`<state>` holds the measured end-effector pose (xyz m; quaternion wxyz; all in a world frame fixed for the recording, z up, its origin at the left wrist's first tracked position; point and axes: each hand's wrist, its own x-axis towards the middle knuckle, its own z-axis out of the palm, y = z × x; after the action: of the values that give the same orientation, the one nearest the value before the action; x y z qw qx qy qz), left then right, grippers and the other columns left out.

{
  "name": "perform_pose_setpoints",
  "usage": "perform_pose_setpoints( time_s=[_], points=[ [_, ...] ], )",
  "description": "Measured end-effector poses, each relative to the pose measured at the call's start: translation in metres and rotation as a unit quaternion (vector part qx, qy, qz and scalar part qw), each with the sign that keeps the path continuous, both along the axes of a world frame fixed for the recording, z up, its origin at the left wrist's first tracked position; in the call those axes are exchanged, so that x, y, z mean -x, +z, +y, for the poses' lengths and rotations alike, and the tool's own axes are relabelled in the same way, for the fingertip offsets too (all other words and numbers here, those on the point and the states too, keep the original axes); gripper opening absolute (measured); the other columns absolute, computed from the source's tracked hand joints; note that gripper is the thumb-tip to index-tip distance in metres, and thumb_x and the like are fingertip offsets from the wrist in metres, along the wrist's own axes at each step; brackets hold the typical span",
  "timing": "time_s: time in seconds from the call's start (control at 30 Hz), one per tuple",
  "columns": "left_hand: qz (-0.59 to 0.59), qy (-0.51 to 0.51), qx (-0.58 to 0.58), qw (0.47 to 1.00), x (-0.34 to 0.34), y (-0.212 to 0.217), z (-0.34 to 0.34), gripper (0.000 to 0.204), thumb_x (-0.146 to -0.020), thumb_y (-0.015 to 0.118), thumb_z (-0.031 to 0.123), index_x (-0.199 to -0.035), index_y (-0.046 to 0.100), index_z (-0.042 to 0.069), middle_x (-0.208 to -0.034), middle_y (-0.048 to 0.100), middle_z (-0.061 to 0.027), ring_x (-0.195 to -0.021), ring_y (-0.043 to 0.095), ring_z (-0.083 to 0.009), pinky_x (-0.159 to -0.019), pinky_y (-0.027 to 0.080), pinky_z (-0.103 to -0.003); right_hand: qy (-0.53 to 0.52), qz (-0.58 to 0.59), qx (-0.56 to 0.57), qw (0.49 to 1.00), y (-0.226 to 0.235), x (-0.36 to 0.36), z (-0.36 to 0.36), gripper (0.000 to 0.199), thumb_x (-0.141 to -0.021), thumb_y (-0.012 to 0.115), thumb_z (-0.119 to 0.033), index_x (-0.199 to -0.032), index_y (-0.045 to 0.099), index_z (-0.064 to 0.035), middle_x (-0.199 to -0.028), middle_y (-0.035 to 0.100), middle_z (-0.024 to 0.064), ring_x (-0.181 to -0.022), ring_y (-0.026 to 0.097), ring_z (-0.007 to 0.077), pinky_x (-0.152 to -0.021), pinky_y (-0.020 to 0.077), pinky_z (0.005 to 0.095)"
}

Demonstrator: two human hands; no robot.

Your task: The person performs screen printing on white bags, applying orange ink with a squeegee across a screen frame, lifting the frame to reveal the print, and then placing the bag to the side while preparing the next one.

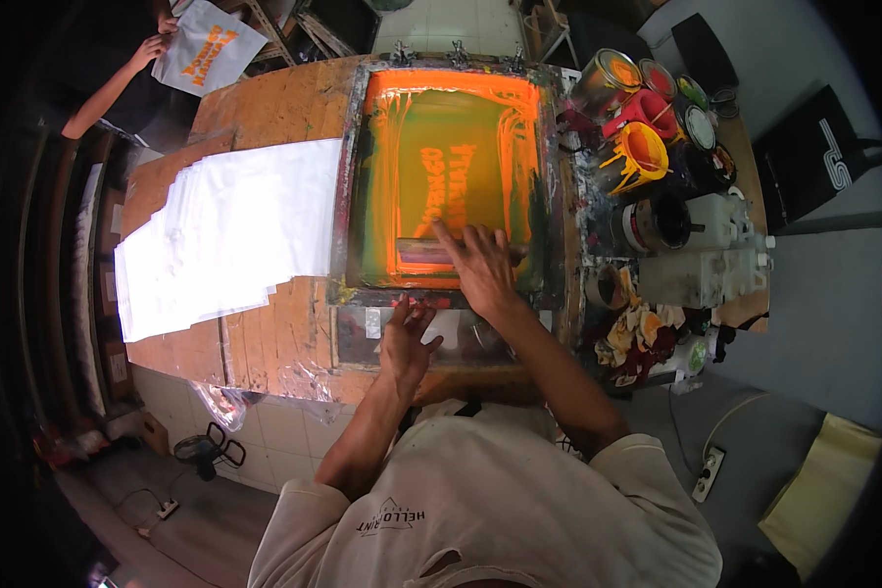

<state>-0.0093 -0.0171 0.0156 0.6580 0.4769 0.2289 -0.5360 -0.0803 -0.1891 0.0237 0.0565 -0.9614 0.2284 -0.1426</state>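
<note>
Squeegee (431,253) lies low in the orange-inked screen frame (348,176) on the table (265,108). Your right hand (480,265) spreads flat over it; your left hand (407,333), open, rests at the frame's near rail. Expect stiff, ink-slick handling; grip its bare top edge.

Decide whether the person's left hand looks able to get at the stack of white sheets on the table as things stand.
Probably yes. The left hand is open at the near edge of the printing screen frame, and the stack of white sheets lies just to its left on the table with nothing standing between them.
</note>
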Motion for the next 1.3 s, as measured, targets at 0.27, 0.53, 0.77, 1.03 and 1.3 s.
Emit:
perform_pose_setpoints(
  time_s=[0.27, 0.53, 0.77, 1.03, 1.3],
  points=[
    [0.001, 0.024, -0.007, 1.000, 0.007, -0.021, 0.007, 0.049, -0.102, 0.053, 0.052, -0.121, 0.054, 0.008, -0.134, 0.056, -0.0110, -0.140, 0.045, -0.0276, -0.110, 0.029, -0.063, 0.020, -0.017, 0.013, 1.000, -0.014, 0.003, 0.012, 0.067, -0.085, 0.064, -0.005, -0.149, 0.048, -0.0164, -0.096, 0.056, 0.0087, -0.097, 0.058, 0.0260, -0.094, 0.0379, 0.0584],
    [-0.009, 0.014, -0.035, 0.999, 0.005, -0.002, -0.007, 0.050, -0.099, 0.058, 0.053, -0.121, 0.052, 0.009, -0.129, 0.057, -0.0113, -0.136, 0.049, -0.0284, -0.107, 0.035, -0.060, -0.011, -0.045, 0.044, 0.998, -0.030, -0.070, -0.087, 0.071, -0.085, 0.064, 0.001, -0.150, 0.048, -0.0225, -0.100, 0.057, 0.0078, -0.105, 0.059, 0.0254, -0.112, 0.0211, 0.0729],
    [-0.012, 0.022, -0.055, 0.998, 0.008, 0.005, -0.014, 0.041, -0.098, 0.061, 0.053, -0.106, 0.060, 0.013, -0.118, 0.062, -0.0080, -0.130, 0.052, -0.0277, -0.100, 0.040, -0.055, -0.044, -0.054, 0.069, 0.995, -0.044, -0.146, -0.207, 0.071, -0.085, 0.068, 0.000, -0.149, 0.048, -0.0226, -0.111, 0.061, 0.0087, -0.114, 0.058, 0.0270, -0.113, 0.0198, 0.0742],
    [-0.012, 0.011, -0.024, 1.000, 0.005, 0.000, -0.003, 0.036, -0.098, 0.062, 0.051, -0.103, 0.062, 0.015, -0.112, 0.067, -0.0065, -0.118, 0.056, -0.0250, -0.097, 0.042, -0.048, -0.046, 0.028, 0.012, 0.998, -0.027, -0.169, -0.243, 0.076, -0.082, 0.067, 0.005, -0.150, 0.046, -0.0241, -0.120, 0.061, 0.0109, -0.119, 0.056, 0.0282, -0.095, 0.0352, 0.0518],
    [-0.046, 0.010, 0.028, 0.998, 0.000, -0.009, 0.010, 0.027, -0.098, 0.068, 0.039, -0.107, 0.063, 0.013, -0.109, 0.070, -0.0074, -0.110, 0.065, -0.0244, -0.098, 0.047, -0.045, 0.071, -0.007, 0.039, 0.997, -0.020, -0.125, -0.144, 0.062, -0.088, 0.061, -0.002, -0.146, 0.048, -0.0207, -0.111, 0.062, 0.0102, -0.110, 0.059, 0.0276, -0.096, 0.0354, 0.0550]
  ],
)
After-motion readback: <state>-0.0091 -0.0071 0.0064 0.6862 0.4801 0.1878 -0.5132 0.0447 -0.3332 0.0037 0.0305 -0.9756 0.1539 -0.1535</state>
